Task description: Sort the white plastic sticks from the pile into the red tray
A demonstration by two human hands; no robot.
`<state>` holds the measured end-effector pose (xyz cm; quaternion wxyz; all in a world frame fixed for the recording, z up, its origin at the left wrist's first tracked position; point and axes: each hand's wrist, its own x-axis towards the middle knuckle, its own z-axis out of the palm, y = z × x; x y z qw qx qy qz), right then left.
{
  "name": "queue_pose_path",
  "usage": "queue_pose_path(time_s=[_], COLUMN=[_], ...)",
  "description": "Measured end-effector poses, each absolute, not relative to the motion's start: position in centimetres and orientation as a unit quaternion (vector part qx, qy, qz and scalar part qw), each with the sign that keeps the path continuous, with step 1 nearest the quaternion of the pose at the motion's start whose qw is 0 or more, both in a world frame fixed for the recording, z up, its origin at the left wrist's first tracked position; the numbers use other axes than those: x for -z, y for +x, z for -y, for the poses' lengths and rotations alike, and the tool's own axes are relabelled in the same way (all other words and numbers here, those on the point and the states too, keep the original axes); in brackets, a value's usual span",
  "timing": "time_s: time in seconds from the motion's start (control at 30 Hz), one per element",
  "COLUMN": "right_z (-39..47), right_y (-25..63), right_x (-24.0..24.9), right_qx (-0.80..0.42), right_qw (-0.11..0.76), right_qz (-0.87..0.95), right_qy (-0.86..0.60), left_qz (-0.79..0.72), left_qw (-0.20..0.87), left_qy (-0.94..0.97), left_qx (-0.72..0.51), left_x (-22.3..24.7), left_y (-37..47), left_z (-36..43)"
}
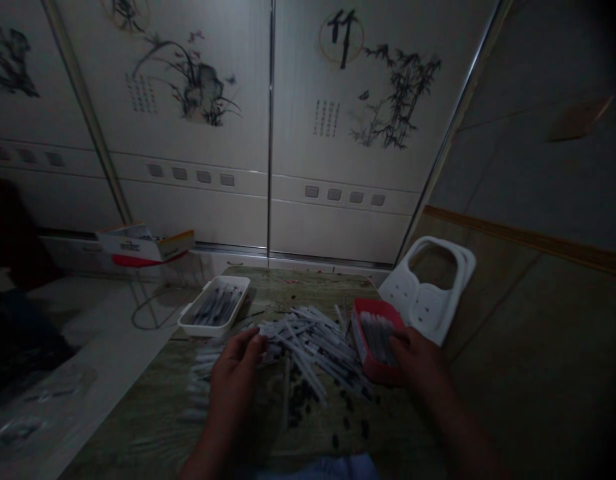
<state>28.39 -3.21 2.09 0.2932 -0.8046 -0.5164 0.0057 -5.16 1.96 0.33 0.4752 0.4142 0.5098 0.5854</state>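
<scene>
A loose pile of pale, slim pen-like tubes [313,343] lies across the middle of the table. My left hand [238,363] is over the pile's left side, thumb and fingertips close together; whatever is between them is too dark to make out. My right hand [413,353] is at the right edge of a red container [359,340] that holds a bundle of similar tubes [378,337]. Its fingers are bent at the bundle, and what they hold is hidden. Small black pieces [301,400] are scattered in front of the pile.
A white tray [233,320] with dark-tipped tubes sits at the table's [138,413] back left. A white plastic chair [428,300] stands behind the right side. An open box [143,247] rests on a red stool at the left. Sliding doors rise behind.
</scene>
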Motion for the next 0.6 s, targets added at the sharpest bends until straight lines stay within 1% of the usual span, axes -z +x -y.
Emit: queue_pose_path(time_s=[0.13,0.23,0.33,0.43,0.6], right_z=[3.9,4.5,5.1,6.1,7.7], right_y=[25.2,22.3,19.4,16.3,10.9], right_x=[-2.4,-2.1,-1.3,-0.8,-1.0], right_qx=[-0.053,-0.122,-0.181,-0.191,-0.181], right_qw=[0.325,0.348,0.338,0.286,0.165], right_qz=[0.547,0.576,0.609,0.645,0.689], right_qy=[-0.77,-0.729,-0.695,-0.682,-0.682], left_qz=[-0.514,-0.521,-0.526,-0.522,-0.515], left_qw=[0.456,0.448,0.45,0.45,0.461], left_qy=[0.403,0.408,0.409,0.41,0.411], left_qx=[-0.604,-0.601,-0.595,-0.598,-0.595], left_x=[-0.3,-0.2,0.0,0.3,0.7], left_y=[-5.6,-5.8,-5.9,-6.0,-6.1], left_z=[-2.1,-2.2,-2.2,-2.3,-2.5])
